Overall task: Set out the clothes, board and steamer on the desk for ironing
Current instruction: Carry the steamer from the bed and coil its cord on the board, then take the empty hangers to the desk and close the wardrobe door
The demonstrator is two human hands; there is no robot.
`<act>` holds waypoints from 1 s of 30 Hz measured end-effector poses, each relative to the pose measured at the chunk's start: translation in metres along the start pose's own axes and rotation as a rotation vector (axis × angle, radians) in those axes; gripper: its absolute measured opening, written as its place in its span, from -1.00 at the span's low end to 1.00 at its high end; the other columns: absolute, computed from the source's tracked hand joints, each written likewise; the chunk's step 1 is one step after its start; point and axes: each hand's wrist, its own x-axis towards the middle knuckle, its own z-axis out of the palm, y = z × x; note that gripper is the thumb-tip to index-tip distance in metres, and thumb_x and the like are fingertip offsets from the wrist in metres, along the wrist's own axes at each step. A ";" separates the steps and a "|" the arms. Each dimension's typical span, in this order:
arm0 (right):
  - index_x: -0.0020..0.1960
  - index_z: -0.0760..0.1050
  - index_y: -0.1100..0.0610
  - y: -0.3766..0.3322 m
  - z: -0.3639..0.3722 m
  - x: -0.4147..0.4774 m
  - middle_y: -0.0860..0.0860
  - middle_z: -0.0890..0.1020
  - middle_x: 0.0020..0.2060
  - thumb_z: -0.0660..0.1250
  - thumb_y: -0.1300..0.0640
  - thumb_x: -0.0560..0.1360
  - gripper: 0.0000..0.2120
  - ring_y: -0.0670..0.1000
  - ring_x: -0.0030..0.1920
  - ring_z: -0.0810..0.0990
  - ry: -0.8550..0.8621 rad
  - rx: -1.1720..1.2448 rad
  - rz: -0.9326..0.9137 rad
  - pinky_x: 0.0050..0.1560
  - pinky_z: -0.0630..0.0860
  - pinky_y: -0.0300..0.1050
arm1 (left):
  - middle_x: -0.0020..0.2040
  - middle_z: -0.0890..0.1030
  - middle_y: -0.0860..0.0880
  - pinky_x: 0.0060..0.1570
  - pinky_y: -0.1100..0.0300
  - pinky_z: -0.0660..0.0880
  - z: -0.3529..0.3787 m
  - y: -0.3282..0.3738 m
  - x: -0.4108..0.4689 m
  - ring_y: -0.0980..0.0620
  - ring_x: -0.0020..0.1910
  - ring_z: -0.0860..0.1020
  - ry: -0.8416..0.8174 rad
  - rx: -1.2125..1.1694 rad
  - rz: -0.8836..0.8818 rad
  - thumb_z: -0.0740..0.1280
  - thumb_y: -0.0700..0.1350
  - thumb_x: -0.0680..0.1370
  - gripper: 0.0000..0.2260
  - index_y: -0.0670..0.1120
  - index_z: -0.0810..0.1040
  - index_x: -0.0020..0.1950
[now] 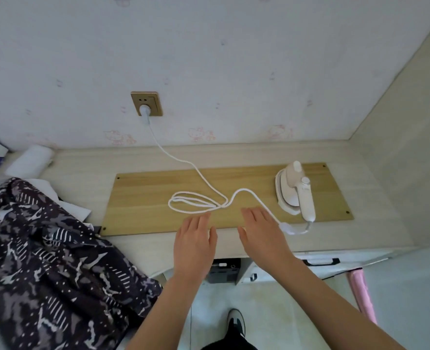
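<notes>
Nearest, at 6 o'clock, we see our shoe point(235, 322) on the floor. Above it our left hand point(195, 245) and right hand point(262, 233) lie side by side, slightly apart, palms down and fingers straight, holding nothing. Their fingertips reach over the near edge of the board point(145, 198). The cord point(198, 205) passes beneath the right hand's fingers; we cannot tell whether they touch it. At 8 o'clock the dark patterned clothes point(52, 261) lie heaped on the desk's left end, just beside the board. The board lies flat on the desk point(133, 157). The cord loops across the middle of the board. At 2 o'clock the white steamer point(294, 193) rests on the board's right end. At 11 o'clock, farthest, the plug point(144, 111) sits in the wall socket point(147, 103).
</notes>
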 end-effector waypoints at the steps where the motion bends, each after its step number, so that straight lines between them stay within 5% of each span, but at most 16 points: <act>1: 0.37 0.35 0.22 -0.003 0.002 -0.008 0.13 0.51 0.25 0.24 0.06 0.56 -0.57 0.18 0.33 0.41 0.008 0.007 0.015 0.34 0.36 0.04 | 0.07 0.64 -0.04 0.02 0.02 0.54 -0.002 0.000 -0.006 -0.09 0.10 0.55 -0.008 0.011 0.028 0.36 -0.11 0.50 -0.64 -0.12 0.50 0.29; 9: 0.46 0.23 0.21 -0.038 0.021 -0.094 0.11 0.40 0.38 0.14 0.05 0.62 -0.53 0.15 0.46 0.24 0.005 0.045 0.223 0.47 0.18 -0.02 | 0.05 0.63 -0.03 0.01 0.02 0.55 -0.019 -0.017 -0.066 -0.09 0.11 0.56 -0.098 0.041 0.229 0.36 -0.10 0.51 -0.67 -0.12 0.52 0.27; 13: 0.37 0.36 0.28 -0.054 0.031 -0.149 0.16 0.52 0.24 0.25 0.09 0.57 -0.56 0.19 0.34 0.41 0.066 0.057 0.319 0.38 0.34 0.03 | 0.05 0.62 -0.03 0.02 0.03 0.56 -0.029 -0.023 -0.103 -0.06 0.09 0.56 -0.149 0.019 0.306 0.35 -0.10 0.53 -0.68 -0.13 0.53 0.26; 25: 0.38 0.37 0.24 -0.055 0.021 -0.295 0.13 0.53 0.25 0.28 0.07 0.55 -0.55 0.18 0.29 0.45 0.207 0.092 0.661 0.28 0.40 0.02 | 0.01 0.64 -0.05 -0.03 0.03 0.56 -0.024 0.046 -0.165 -0.07 0.05 0.56 -0.264 -0.086 0.656 0.37 -0.15 0.51 -0.73 -0.17 0.55 0.20; 30: 0.25 0.47 0.26 -0.039 0.023 -0.367 0.15 0.60 0.09 0.38 0.09 0.48 -0.60 0.21 0.16 0.54 0.246 0.069 0.798 0.17 0.49 0.03 | 0.02 0.66 -0.04 0.03 0.07 0.55 0.000 0.091 -0.211 -0.05 0.04 0.57 -0.332 -0.120 0.808 0.37 -0.16 0.51 -0.72 -0.18 0.57 0.20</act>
